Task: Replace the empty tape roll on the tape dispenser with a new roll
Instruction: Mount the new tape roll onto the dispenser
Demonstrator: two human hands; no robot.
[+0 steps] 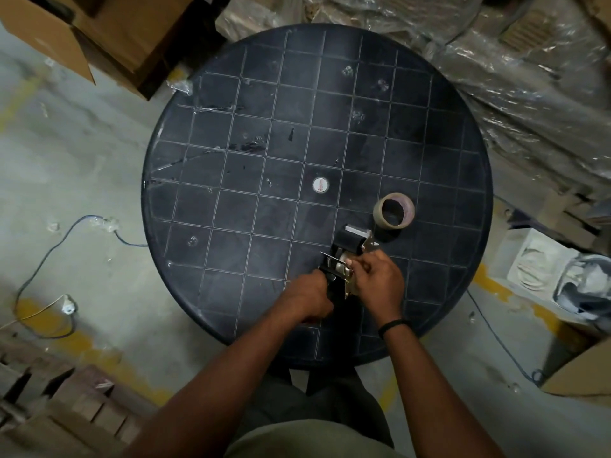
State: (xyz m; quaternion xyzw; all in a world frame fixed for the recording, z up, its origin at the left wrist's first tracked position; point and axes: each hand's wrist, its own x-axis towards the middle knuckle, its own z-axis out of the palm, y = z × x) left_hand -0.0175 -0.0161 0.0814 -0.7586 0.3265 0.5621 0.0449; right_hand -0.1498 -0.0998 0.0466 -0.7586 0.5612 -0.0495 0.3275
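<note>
A black and metal tape dispenser lies on the near right part of the round dark table. My left hand is closed around its black handle. My right hand grips the metal side plate, fingers at the small pale roller. A black drum shows at the dispenser's far end. A tape roll, pale and translucent with a dark hollow core, lies flat on the table just beyond and to the right of the dispenser, touched by neither hand.
Cardboard boxes stand at the far left, another box at the near right. Plastic-wrapped goods crowd the table's far right side. Cables trail over the concrete floor on the left. Bits of tape stick to the tabletop.
</note>
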